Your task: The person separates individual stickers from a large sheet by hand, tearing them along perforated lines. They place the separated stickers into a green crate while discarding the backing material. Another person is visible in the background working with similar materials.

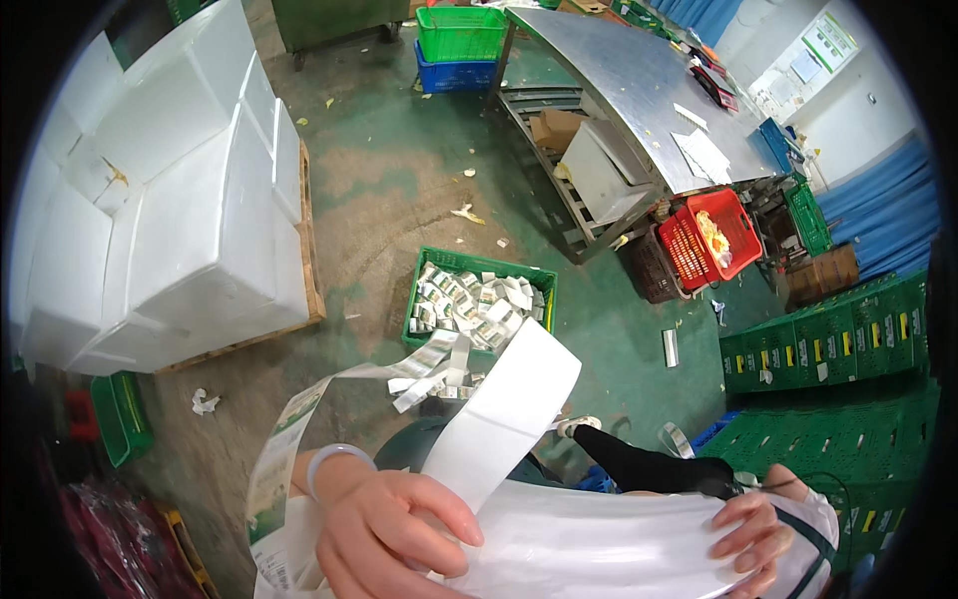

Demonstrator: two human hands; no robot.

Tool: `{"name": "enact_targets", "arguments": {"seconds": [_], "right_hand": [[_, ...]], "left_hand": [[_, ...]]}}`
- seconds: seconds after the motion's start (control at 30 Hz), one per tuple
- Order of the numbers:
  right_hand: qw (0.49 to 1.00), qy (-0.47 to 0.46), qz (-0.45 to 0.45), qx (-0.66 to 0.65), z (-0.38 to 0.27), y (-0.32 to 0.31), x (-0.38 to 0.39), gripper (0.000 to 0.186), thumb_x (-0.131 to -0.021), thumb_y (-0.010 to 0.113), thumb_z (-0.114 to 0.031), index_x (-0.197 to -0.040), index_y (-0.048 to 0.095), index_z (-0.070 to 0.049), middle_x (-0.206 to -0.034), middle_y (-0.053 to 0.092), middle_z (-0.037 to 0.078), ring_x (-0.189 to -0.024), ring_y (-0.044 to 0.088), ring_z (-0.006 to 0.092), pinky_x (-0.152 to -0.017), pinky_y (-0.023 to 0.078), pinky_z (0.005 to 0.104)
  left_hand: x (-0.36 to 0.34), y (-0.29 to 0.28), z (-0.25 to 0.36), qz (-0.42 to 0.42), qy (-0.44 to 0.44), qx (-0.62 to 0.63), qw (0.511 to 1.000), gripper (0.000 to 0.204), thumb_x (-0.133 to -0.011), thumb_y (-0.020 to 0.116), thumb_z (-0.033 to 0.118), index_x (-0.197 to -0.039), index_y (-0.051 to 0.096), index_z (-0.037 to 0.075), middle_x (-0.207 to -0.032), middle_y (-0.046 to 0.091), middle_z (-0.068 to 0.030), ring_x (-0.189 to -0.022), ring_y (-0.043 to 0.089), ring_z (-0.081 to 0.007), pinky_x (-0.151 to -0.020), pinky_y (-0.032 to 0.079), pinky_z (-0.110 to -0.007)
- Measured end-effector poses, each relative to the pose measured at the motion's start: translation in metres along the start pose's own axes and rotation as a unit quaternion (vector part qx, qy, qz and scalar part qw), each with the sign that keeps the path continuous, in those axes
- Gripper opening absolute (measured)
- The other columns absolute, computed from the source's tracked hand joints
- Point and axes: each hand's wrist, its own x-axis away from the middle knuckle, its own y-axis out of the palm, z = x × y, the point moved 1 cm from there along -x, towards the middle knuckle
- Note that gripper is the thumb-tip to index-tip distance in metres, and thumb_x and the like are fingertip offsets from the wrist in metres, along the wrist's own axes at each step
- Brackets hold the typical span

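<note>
My left hand (389,529), a pale bracelet (339,461) on its wrist, is closed on a strip of labels (504,409). The strip's blank white side rises from between thumb and fingers; a printed length (289,439) loops out to the left. Across the lower middle spreads glossy white material (599,539) with lengthwise ridges; whether it is an apron or a sheet I cannot tell. On its right end, my right hand (750,539) rests with bent fingers gripping it. Ahead on the floor stands a green crate (551,299) full of folded label bundles (469,299).
White foam boxes (215,190) sit on a wooden pallet (311,230) at left. A steel table (639,90) stands far right, with a red basket (689,250) beside it. Green crates (818,349) are stacked at right. A black-clad leg (639,461) reaches across the floor.
</note>
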Motion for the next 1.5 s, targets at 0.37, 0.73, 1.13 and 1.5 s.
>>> {"name": "enact_targets", "arguments": {"seconds": [0.37,0.73,1.13,1.5], "right_hand": [[0.824,0.207,0.441,0.288,0.086,0.039,-0.006,0.009,-0.066,0.062,0.003,-0.070,0.054,0.002,-0.063,0.050,0.005,-0.059,0.045,0.0126,-0.054,0.033,0.0227],[0.864,0.273,0.401,0.131,0.133,0.024,0.015,0.015,-0.081,0.062,-0.008,-0.071,0.053,-0.001,-0.066,0.046,-0.002,-0.061,0.039,0.0058,-0.054,0.029,0.0200],[0.888,0.287,0.341,0.111,0.122,0.044,0.007,0.012,-0.078,0.066,-0.003,-0.071,0.056,-0.002,-0.071,0.052,0.000,-0.065,0.046,0.0069,-0.056,0.035,0.0197],[0.825,0.195,0.145,0.511,0.097,0.031,-0.025,0.017,-0.072,0.066,-0.007,-0.088,0.063,-0.004,-0.084,0.058,0.009,-0.066,0.054,0.0168,-0.054,0.044,0.0258]], "left_hand": [[0.057,0.021,-0.061,0.356,-0.470,-0.046,0.806,0.012,-0.086,0.062,0.014,-0.088,0.056,0.004,-0.081,0.059,-0.0043,-0.078,0.054,-0.0121,-0.072,0.044,-0.026],[0.063,0.015,-0.058,0.299,-0.508,-0.167,0.790,0.008,-0.082,0.065,0.008,-0.086,0.061,0.001,-0.079,0.060,-0.0014,-0.071,0.053,-0.0078,-0.064,0.042,-0.021],[0.057,0.009,-0.034,0.294,-0.475,-0.195,0.806,0.009,-0.080,0.066,0.004,-0.086,0.059,0.001,-0.081,0.058,-0.0034,-0.074,0.053,-0.0096,-0.064,0.041,-0.023],[0.050,0.005,-0.037,0.309,-0.535,-0.167,0.768,0.011,-0.080,0.068,0.007,-0.083,0.060,0.001,-0.070,0.056,0.0010,-0.064,0.049,-0.0046,-0.057,0.039,-0.020]]}}
